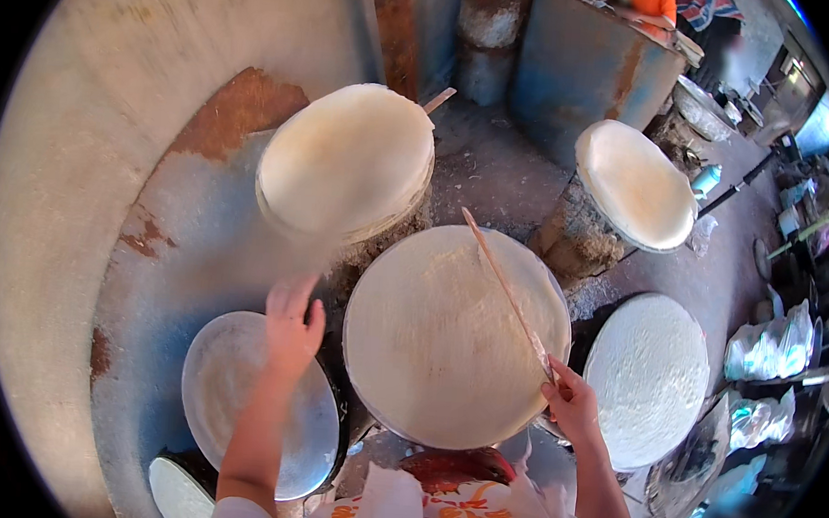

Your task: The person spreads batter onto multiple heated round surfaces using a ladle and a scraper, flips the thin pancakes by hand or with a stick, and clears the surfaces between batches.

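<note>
Looking down, we note the right hand point(572, 406) in a closed grip on a thin wooden stick point(508, 288), which lies slanted across the large round flatbread point(448, 337) on the central griddle. The left hand point(292, 323) hovers open, fingers spread, above the empty metal pan point(217, 389). A stack of flatbreads point(345, 155) sits behind. The griddle beneath is hidden; the far-right clutter is indistinct.

My right hand point(572, 406) grips a thin wooden stick point(508, 288) lying across the big round flatbread point(447, 342) on the middle griddle. My left hand point(292, 323) hovers open above the shiny empty pan point(227, 380), just below the stack of cooked flatbreads point(345, 160). Another white round point(650, 373) sits to the right.
</note>
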Demonstrator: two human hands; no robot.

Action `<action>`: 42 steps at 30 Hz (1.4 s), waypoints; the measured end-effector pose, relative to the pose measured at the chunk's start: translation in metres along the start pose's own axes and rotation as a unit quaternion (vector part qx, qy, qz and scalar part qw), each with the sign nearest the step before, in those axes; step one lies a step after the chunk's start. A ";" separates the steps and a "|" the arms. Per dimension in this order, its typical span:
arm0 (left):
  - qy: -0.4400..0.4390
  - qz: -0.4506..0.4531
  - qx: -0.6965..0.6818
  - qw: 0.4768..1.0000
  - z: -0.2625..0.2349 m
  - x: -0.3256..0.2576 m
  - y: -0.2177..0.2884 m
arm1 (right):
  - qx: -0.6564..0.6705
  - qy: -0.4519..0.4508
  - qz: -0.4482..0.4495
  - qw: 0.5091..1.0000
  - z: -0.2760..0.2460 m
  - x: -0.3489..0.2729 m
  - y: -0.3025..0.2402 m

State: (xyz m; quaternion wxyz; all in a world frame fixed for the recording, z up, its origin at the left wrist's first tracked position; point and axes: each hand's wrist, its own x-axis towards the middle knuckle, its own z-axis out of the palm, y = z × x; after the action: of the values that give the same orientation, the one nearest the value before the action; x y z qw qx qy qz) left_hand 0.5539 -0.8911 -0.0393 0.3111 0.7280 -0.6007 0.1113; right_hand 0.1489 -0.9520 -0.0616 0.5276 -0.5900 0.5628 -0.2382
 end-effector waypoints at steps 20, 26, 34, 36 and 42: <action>0.055 -0.035 -0.089 0.994 -0.057 -0.117 0.119 | -0.376 0.034 -0.152 0.913 0.051 -0.013 0.007; 0.037 -0.069 -0.107 0.991 -0.073 -0.154 0.112 | -0.105 0.053 -0.102 0.988 0.040 -0.074 0.014; 0.041 -0.047 -0.155 0.986 -0.091 -0.182 0.117 | -0.208 0.110 -0.129 0.963 0.060 -0.038 0.006; 0.042 -0.079 -0.149 0.985 -0.092 -0.197 0.105 | -0.309 0.089 -0.112 0.940 0.069 -0.052 0.010; 0.044 -0.088 -0.176 0.979 -0.094 -0.192 0.108 | -0.410 0.090 -0.150 0.895 0.054 -0.033 -0.006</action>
State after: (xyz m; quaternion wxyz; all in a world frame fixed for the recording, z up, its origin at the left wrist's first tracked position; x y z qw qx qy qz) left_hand 0.4228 -0.6905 -0.0347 0.4692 0.7066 -0.5297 0.0084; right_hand 0.1900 -0.9036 -0.0635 0.1439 -0.8073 0.5607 -0.1145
